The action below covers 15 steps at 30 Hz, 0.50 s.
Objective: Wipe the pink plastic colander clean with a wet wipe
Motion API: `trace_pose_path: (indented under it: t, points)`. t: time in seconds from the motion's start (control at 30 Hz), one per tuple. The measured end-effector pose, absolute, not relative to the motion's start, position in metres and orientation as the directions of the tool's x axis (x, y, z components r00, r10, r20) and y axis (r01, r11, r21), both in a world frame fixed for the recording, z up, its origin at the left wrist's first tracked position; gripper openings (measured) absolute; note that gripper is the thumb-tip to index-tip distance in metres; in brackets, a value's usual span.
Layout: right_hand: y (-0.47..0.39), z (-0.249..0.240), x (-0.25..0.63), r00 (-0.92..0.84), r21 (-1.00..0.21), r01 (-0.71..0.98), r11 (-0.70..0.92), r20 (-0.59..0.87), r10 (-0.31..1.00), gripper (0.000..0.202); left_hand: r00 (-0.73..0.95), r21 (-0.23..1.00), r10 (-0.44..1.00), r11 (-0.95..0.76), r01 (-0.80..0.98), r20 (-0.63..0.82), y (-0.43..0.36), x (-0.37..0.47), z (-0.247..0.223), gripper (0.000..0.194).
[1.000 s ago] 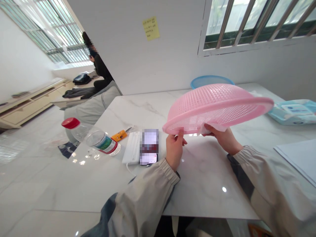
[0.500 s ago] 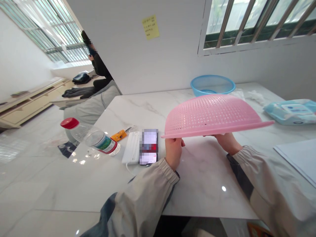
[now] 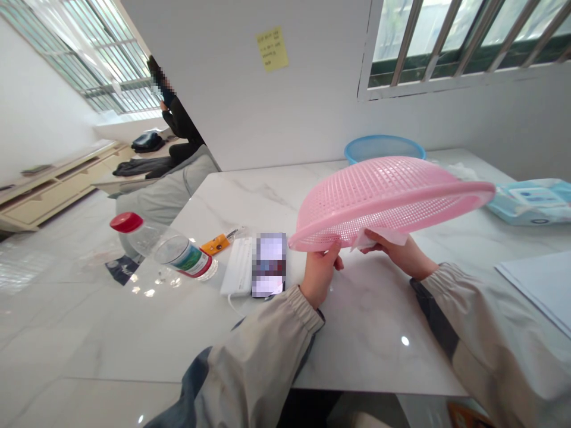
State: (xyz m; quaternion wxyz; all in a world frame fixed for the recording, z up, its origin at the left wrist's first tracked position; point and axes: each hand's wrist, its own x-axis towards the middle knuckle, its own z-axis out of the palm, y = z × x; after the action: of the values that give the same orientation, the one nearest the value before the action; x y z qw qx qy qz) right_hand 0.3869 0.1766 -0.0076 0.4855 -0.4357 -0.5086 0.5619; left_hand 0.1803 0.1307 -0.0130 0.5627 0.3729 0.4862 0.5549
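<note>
A pink plastic colander (image 3: 375, 181) is held tilted above the table, its perforated bottom facing up and away and its open side toward me. My left hand (image 3: 319, 273) grips the near-left rim, thumb on the inside. Below the near rim, my right hand (image 3: 404, 255) is closed on a thin white wipe (image 3: 386, 236). Part of that wipe spreads against the underside of the colander's rim. The right fingertips are partly covered by the wipe.
On the white marble table (image 3: 267, 351) a water bottle (image 3: 187, 258), a white power bank (image 3: 238, 267) and a phone (image 3: 269, 264) lie left. Behind the colander stands a blue basin (image 3: 383, 145). A wipes pack (image 3: 535, 202) and paper (image 3: 539, 285) are right. A person (image 3: 178, 122) sits far left.
The colander has tipped so its near rim lifts and its inside shows. The white wipe in my right hand has come into view. My left thumb now shows on the rim.
</note>
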Motion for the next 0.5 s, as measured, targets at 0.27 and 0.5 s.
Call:
trace_pose_path:
  t: [0.27, 0.5]
  points:
    - [0.185, -0.017, 0.383, -0.076, -0.99, -0.129, -0.06, -0.05, 0.996, 0.054, -0.263, 0.974, 0.956, 0.069, -0.214, -0.126, 0.135, 0.176, -0.011, 0.055]
    - [0.188, -0.023, 0.383, -0.047, -0.993, -0.107, -0.052, -0.047, 0.998, 0.056, -0.306, 0.982, 0.948, 0.036, -0.184, -0.092, 0.132, 0.175, -0.007, 0.053]
